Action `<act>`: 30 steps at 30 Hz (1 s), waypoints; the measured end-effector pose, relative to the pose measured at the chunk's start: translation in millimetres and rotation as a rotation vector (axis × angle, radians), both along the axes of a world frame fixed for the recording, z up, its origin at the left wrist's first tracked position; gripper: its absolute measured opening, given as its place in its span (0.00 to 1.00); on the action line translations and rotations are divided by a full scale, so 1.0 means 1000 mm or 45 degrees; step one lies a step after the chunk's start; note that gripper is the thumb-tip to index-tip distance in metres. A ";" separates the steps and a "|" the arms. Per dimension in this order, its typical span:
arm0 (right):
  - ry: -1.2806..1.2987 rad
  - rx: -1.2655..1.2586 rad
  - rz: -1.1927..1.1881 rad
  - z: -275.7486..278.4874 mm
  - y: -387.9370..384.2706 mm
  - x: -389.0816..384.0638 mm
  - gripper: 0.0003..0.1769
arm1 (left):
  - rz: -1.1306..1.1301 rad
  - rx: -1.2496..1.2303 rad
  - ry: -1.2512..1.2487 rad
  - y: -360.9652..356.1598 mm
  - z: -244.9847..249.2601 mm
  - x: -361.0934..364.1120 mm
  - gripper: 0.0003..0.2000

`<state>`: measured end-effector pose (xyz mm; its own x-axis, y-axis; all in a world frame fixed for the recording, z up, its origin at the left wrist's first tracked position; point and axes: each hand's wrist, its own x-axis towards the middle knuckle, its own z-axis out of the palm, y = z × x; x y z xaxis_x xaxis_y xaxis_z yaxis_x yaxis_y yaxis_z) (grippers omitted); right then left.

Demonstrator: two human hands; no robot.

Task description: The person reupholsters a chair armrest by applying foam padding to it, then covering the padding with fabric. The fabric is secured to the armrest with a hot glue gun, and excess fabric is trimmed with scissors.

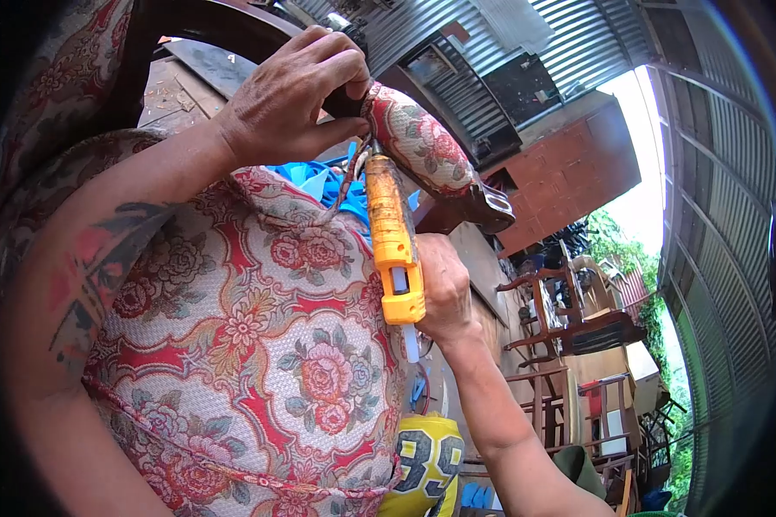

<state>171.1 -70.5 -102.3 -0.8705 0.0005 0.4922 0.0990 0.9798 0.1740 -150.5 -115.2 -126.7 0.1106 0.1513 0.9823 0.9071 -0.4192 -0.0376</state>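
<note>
A yellow hot glue gun (393, 228), dirty along its barrel, is gripped by my right hand (444, 280), whose fingers are mostly hidden behind it. A translucent glue stick (411, 343) pokes from its rear end. Its nozzle is right at the edge of the padded, floral-covered armrest (427, 142). There my left hand (297, 95) pinches a thin fabric piping cord (351, 177) against the armrest's edge. The cord's loose length hangs beside the glue gun and curves toward the floral chair seat (259, 345) below.
Blue strips (319, 185) show behind the seat. Dark carved wood (496, 207) ends the armrest. Several wooden chair frames (569, 327) are stacked at the right, near a reddish-brown panel (569, 177). Corrugated metal sheets (724, 215) form the wall. My yellow shirt (422, 465) shows at the bottom.
</note>
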 end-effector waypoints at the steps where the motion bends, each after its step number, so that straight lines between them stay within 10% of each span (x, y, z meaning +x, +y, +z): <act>1: -0.002 0.006 0.001 0.000 0.001 0.000 0.24 | -0.006 -0.010 -0.013 0.000 -0.001 0.000 0.19; 30: 0.044 -0.060 -0.110 -0.014 0.008 0.000 0.20 | -0.006 -0.064 -0.050 -0.001 0.001 0.001 0.20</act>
